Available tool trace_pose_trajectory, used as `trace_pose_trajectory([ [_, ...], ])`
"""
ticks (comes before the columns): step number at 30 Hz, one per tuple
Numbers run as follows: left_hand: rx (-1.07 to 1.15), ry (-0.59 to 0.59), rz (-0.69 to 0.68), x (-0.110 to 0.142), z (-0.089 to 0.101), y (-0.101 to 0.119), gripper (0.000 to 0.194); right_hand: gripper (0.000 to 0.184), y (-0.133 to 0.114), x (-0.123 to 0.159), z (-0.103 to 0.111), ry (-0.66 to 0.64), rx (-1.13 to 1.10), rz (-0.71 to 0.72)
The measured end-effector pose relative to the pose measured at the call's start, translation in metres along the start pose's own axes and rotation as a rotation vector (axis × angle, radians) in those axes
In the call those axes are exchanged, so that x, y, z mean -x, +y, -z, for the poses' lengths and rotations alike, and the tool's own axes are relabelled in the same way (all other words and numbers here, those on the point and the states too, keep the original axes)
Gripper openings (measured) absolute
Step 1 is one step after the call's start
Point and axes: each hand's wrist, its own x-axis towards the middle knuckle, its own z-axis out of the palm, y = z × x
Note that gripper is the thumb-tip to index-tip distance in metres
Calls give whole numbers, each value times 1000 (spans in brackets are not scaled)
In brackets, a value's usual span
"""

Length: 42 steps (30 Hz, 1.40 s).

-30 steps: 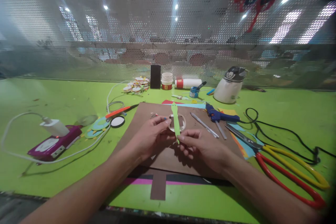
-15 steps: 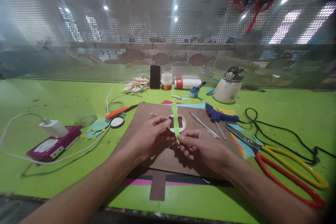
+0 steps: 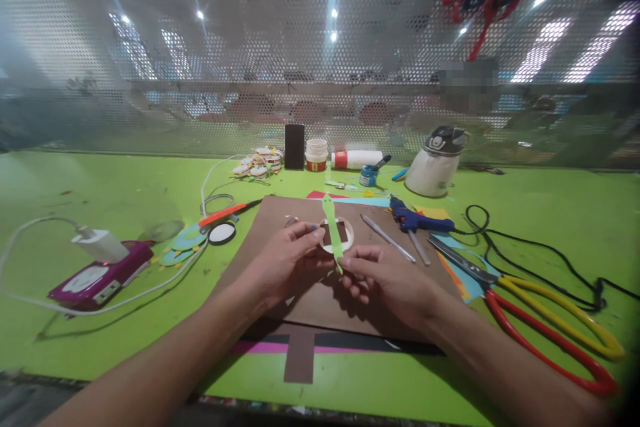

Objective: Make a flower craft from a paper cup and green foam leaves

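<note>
My left hand [image 3: 287, 263] and my right hand [image 3: 383, 277] meet over a brown board [image 3: 260, 240] in the middle of the green table. A long green paper strip [image 3: 331, 223] with a rounded top stands up between them. My right hand pinches its lower end. A white ring [image 3: 346, 240] sits behind the strip, and my left hand's curled fingers close on the ring's left side. A small blue-tipped thing shows at my left fingertips.
Big scissors with red and yellow handles [image 3: 545, 320] lie at the right, beside a blue glue gun [image 3: 417, 220] and its black cord. A purple device [image 3: 97, 277] with a white charger is at left. Jars, a glue bottle [image 3: 356, 159] and a white jug [image 3: 434, 167] stand at the back.
The hands and the green strip have stayed almost still. The whole view has shifted very slightly to the left.
</note>
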Motion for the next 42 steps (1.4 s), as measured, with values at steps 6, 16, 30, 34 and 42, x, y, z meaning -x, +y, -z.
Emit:
trace_pose_trajectory([
  [6,10,-9,-9,0,-1,1,12,34,1,0,0,0,14,-5],
  [16,-6,-19,-11,0,0,0,9,33,0,-2,0,3,9,-13],
  [30,-21,-4,-24,0,0,0,13,35,1,0,-1,-21,-5,-18],
  [34,-45,-9,-33,0,1,1,12,36,2,-1,0,-25,14,-22],
  [42,-71,-32,-37,-2,5,2,19,33,5,-2,4,-23,120,-6],
])
